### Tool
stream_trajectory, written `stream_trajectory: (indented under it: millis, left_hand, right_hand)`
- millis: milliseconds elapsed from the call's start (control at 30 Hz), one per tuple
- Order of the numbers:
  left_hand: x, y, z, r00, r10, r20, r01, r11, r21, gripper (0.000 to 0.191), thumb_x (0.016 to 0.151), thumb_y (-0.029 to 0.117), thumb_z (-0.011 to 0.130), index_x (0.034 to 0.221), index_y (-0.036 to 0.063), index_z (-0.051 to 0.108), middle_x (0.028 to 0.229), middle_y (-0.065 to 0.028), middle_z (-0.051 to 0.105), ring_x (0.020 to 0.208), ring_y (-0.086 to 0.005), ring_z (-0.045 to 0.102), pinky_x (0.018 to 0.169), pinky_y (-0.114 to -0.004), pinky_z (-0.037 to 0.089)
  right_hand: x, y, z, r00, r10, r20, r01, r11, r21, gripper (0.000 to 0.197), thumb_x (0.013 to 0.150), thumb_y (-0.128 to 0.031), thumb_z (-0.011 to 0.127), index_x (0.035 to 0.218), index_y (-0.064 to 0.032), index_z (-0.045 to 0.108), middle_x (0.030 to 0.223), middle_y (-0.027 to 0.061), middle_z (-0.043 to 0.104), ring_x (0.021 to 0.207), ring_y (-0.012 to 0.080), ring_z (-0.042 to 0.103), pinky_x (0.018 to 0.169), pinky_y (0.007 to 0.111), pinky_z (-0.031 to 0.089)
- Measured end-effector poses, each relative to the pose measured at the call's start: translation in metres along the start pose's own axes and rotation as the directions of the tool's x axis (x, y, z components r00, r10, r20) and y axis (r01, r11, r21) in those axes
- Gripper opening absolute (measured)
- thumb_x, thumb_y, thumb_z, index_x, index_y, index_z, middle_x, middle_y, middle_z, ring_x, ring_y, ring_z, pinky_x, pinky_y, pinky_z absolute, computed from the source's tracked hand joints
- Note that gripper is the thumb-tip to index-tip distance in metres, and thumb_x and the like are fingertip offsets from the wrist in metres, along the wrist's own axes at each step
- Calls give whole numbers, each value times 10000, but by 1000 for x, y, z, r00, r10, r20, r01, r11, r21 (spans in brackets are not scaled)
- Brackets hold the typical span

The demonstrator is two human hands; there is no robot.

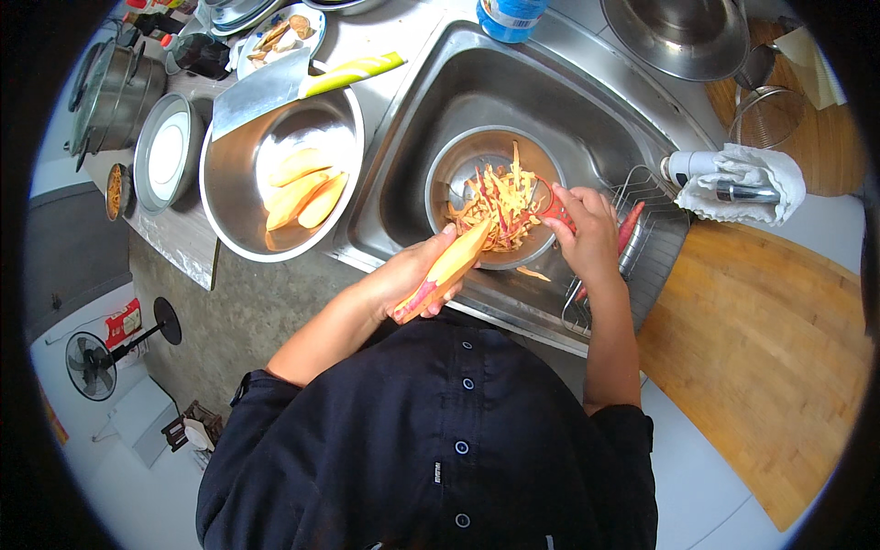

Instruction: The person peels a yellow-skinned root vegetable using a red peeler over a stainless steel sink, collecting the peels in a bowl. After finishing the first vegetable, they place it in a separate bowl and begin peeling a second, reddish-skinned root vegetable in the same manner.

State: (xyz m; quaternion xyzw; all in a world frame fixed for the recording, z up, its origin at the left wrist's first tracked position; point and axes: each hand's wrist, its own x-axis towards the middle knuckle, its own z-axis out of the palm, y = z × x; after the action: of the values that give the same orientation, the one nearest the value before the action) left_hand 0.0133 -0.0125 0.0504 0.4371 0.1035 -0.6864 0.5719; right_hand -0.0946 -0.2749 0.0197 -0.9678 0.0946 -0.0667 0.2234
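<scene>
My left hand (416,271) holds a mostly peeled sweet potato (450,268), orange, with red skin remaining near its lower end. My right hand (590,230) grips a red peeler (558,210) just beyond the far end of it. Beneath both lies a steel bowl (447,158) in the sink, heaped with orange and red peelings (505,199). Several peeled sweet potatoes (302,192) rest in a larger steel basin (230,223) to the left, and a cleaver with a green handle (350,74) lies across its rim. Unpeeled red ones (629,223) sit in a wire rack right of the bowl.
The steel sink (412,117) surrounds the bowl, with the wire rack (570,320) at its right. A cloth-wrapped faucet (742,185) juts in from the right, above a wooden board (756,330). A blue container (509,20), a steel pan (677,34) and a plate (316,20) stand farther back.
</scene>
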Motion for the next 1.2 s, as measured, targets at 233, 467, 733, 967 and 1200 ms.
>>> stream_trajectory:
  millis: [233, 467, 733, 967, 1200]
  left_hand:
    - [8, -3, -3, 990, 39, -134, -15, 985, 170, 562, 1036, 518, 282, 1062, 36, 571, 618, -53, 544, 393, -108, 499, 340, -219, 422]
    - [7, -1, 5, 998, -25, -59, 34, 987, 156, 490, 1044, 439, 267, 1114, 49, 556, 669, -56, 580, 413, -102, 502, 357, -217, 422]
    - [-8, -1, 3, 999, -20, -33, 26, 984, 174, 424, 1052, 426, 294, 1084, 73, 527, 653, -42, 553, 384, -92, 466, 343, -207, 404]
    - [6, -9, -7, 992, 22, -125, 12, 964, 264, 452, 1044, 444, 301, 1083, 61, 538, 679, -49, 566, 426, -111, 500, 382, -226, 431]
    - [-4, 0, 9, 983, 167, -80, -120, 904, 410, 444, 1037, 448, 308, 1069, 67, 535, 701, -56, 570, 471, -110, 512, 401, -236, 436]
  right_hand:
    - [-4, -64, -38, 950, -280, 137, 238, 935, 264, 508, 739, -247, 775, 1214, -112, 655, 1054, 58, 597, 996, 259, 566, 895, 396, 421]
    - [-4, -88, -43, 911, -392, 129, 356, 904, 237, 454, 726, -183, 768, 1167, -125, 675, 1037, 44, 598, 988, 239, 571, 892, 387, 427]
    - [5, -2, -17, 987, -139, 81, 144, 988, -54, 490, 743, -210, 774, 1217, -181, 656, 1071, 51, 612, 1040, 236, 573, 906, 416, 417]
    - [0, -54, -37, 970, -209, 124, 177, 958, 226, 486, 735, -213, 777, 1199, -125, 660, 1061, 71, 603, 1029, 264, 569, 903, 405, 421]
    - [-5, -84, -41, 909, -366, 199, 305, 910, 280, 447, 745, -186, 769, 1177, -125, 669, 1055, 67, 603, 1024, 250, 574, 923, 396, 425]
